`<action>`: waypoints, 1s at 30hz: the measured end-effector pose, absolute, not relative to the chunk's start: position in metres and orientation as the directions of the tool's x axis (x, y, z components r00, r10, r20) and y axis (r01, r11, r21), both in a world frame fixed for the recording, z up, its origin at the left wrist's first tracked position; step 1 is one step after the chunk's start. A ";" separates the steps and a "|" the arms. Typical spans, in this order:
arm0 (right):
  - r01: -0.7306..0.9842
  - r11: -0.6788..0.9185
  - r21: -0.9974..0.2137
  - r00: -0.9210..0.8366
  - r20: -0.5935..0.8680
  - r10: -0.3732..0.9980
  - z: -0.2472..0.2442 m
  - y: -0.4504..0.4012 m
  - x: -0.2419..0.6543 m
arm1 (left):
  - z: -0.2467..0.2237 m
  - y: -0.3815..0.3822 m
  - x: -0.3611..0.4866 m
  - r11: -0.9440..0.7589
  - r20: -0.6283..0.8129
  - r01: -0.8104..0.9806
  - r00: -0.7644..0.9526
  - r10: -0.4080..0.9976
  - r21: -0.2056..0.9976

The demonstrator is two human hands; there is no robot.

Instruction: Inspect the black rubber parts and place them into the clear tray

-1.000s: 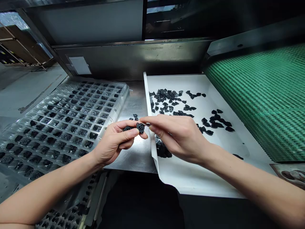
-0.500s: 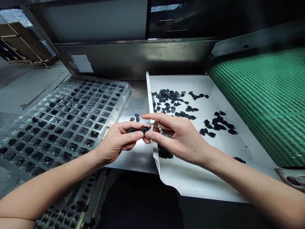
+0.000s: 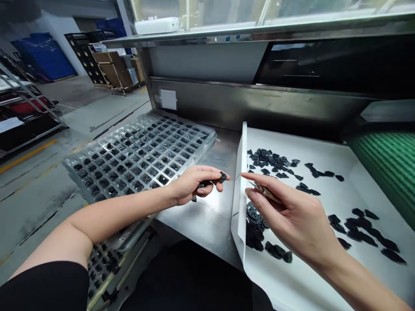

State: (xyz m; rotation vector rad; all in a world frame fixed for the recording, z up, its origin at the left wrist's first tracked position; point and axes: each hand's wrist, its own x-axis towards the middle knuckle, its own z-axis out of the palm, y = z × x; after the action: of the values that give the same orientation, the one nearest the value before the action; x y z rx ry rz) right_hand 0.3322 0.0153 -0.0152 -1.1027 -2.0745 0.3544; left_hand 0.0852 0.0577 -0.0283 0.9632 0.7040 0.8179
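Note:
My left hand [image 3: 196, 183] is closed on small black plastic parts above the metal tabletop. One round black part [image 3: 222, 177] is pinched at its fingertips, and another black part [image 3: 204, 184] lies deeper against the curled fingers. To its right, apart from it, my right hand [image 3: 285, 207] grips a slim pointed metal tool [image 3: 259, 186] over the edge of the white tray; I cannot tell if it is a blade or tweezers. Right-hand fingers hide some loose black parts [image 3: 256, 218] lying in the tray beneath them.
Left stands a clear plastic compartment tray [image 3: 212, 137] with black parts in its pockets. The white-lined tray [image 3: 311, 149] holds scattered clusters of parts. A green mesh belt [image 3: 385, 155] borders the right side. A metal panel [image 3: 227, 97] rises behind the metal tabletop [image 3: 207, 224].
The view has swung left and up. My hands, which met at the round black part, are now apart. The right hand has drawn back to the right with the pointed tool.

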 end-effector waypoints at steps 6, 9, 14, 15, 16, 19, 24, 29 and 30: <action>0.612 0.596 -0.519 -0.362 0.486 0.795 -0.022 0.020 0.338 | 0.001 0.119 0.037 -0.041 0.061 -0.087 0.249 0.967 0.995; 0.611 0.591 -0.526 -0.383 0.458 0.803 -0.023 0.022 0.339 | 0.015 0.160 -0.024 -0.157 0.156 0.126 0.022 0.988 0.980; 0.614 0.572 -0.544 -0.383 0.429 0.818 -0.027 0.026 0.344 | 0.012 0.211 -0.139 -0.053 0.169 0.385 -0.274 0.947 0.921; 0.612 0.569 -0.550 -0.379 0.428 0.821 -0.029 0.027 0.345 | 0.007 0.217 -0.157 -0.007 0.159 0.438 -0.312 0.937 0.899; 0.611 0.564 -0.556 -0.378 0.421 0.825 -0.030 0.029 0.347 | 0.002 0.223 -0.173 0.041 0.147 0.486 -0.341 0.928 0.873; 0.632 0.541 -0.556 -0.395 0.369 0.841 -0.034 0.032 0.352 | -0.013 0.239 -0.207 0.158 0.109 0.601 -0.383 0.917 0.783; 0.669 0.510 -0.541 -0.419 0.293 0.860 -0.041 0.038 0.362 | -0.028 0.260 -0.232 0.237 0.067 0.742 -0.354 0.933 0.627; 0.657 0.514 -0.551 -0.443 0.270 0.855 -0.046 0.043 0.367 | -0.037 0.271 -0.239 0.268 0.031 0.825 -0.325 0.945 0.498; 0.656 0.516 -0.550 -0.447 0.267 0.854 -0.046 0.043 0.367 | -0.038 0.272 -0.239 0.275 0.027 0.835 -0.327 0.945 0.476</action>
State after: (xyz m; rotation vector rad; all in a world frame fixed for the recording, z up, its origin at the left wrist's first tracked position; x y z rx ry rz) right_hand 0.3671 0.0431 -0.0464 -1.2301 -2.2433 0.5059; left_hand -0.2392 0.2720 -0.0379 1.6401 2.2863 0.6030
